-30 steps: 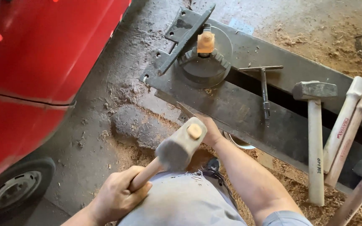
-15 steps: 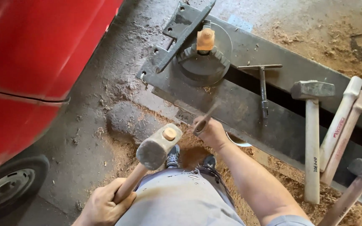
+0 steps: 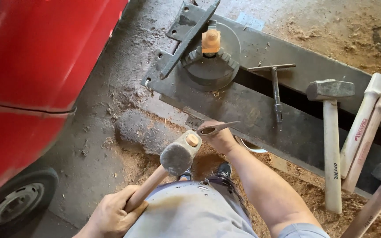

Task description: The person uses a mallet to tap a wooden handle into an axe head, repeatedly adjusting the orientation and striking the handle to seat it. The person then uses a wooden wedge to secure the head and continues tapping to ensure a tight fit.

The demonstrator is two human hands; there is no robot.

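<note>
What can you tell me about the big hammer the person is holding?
The hammer has a blocky grey metal head, worn and dusty, on a pale wooden handle whose end shows through the top of the head. The left hand grips the handle low down. It is tilted up and to the right, its head close beside a thin metal piece in the right hand.

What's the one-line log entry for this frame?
left hand: grips hammer | right hand: holds metal tool | bench: chuck, spare hammer
</note>
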